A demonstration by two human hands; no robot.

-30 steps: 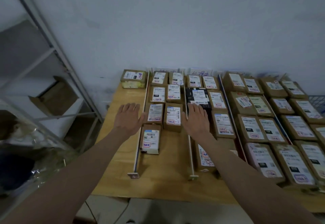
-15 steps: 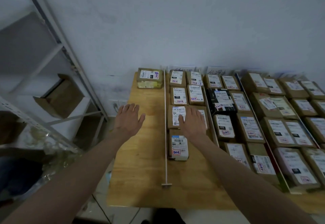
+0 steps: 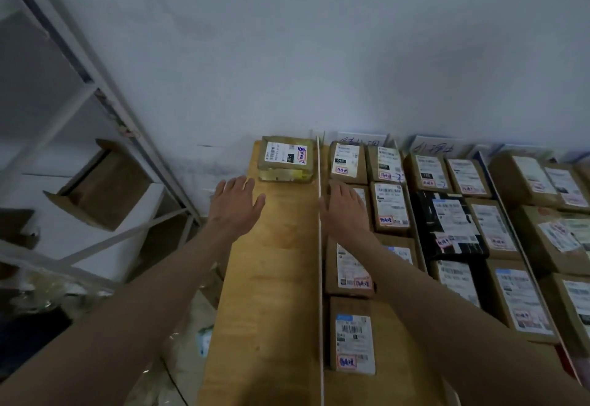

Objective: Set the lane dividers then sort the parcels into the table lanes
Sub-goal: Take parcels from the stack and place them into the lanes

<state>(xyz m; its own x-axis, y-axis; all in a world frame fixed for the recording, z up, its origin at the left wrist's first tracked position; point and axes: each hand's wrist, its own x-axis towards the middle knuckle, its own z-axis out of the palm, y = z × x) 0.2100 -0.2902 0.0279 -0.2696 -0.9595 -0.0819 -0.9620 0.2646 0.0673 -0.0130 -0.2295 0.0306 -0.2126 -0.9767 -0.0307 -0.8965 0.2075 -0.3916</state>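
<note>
- Metal shelving point(image 3: 105, 112) with an open cardboard box point(image 3: 102, 188) stands left of the wooden desk point(image 3: 271, 278); nothing lies between the hands.
- White lane divider point(image 3: 319, 246) runs near-to-far down the desk, long axis toward the wall.
- Left lane has one parcel point(image 3: 285, 158) at the far end; labelled parcels point(image 3: 447, 214) fill the lanes to the right.
- Labels carry barcodes and red-boxed handwriting, too blurry to read.
- Left hand point(image 3: 234, 206) and right hand point(image 3: 346, 211) are flat, fingers straight, holding nothing; right one's over a parcel beside the divider.
</note>
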